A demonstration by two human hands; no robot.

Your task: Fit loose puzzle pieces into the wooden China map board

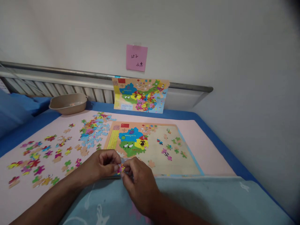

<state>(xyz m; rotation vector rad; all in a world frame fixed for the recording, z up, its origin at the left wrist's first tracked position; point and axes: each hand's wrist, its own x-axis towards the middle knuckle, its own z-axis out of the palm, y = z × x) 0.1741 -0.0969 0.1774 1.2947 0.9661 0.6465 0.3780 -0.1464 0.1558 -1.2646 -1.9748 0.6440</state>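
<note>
Between the fingertips of my left hand (pixel 101 164) and my right hand (pixel 140 179) is a small puzzle piece (pixel 121 169), pink and yellow. Both hands pinch it over the lower left edge of a puzzle board (pixel 187 159). Joined pieces on the board's left part form a map section (pixel 132 137) with blue, green and yellow areas, and several loose pieces lie on its bare beige right part, among them one with a panda (pixel 166 154). My hands hide the board's lower left corner.
Many loose puzzle pieces (pixel 48 153) are spread left of the board on a pink sheet (pixel 211 151). A printed map picture (pixel 140 95) leans upright against the metal rail (pixel 189 86). A beige basin (pixel 69 104) stands at the back left. Light blue cloth (pixel 187 200) lies in front.
</note>
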